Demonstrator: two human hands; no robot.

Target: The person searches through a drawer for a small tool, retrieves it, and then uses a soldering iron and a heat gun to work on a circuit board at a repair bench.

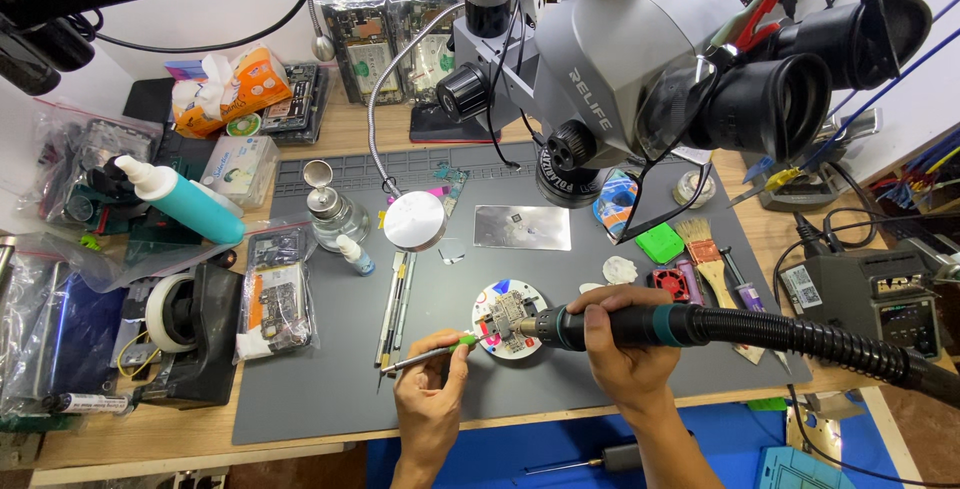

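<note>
My right hand (625, 344) grips a black hot-air wand (640, 327) with a teal ring and a ribbed hose; its nozzle points left at a small circuit board (508, 311) clamped on a round white holder (497, 341). My left hand (432, 389) holds slim tweezers (425, 355) with a green tip, which reaches the board's left edge. Both hands rest on a grey work mat (340, 379).
A grey stereo microscope (640, 59) hangs over the mat's rear. A teal squeeze bottle (180, 199), a tape dispenser (185, 324), bagged boards (275, 294), a metal plate (521, 227), brushes (708, 259) and a soldering station (880, 299) surround the mat.
</note>
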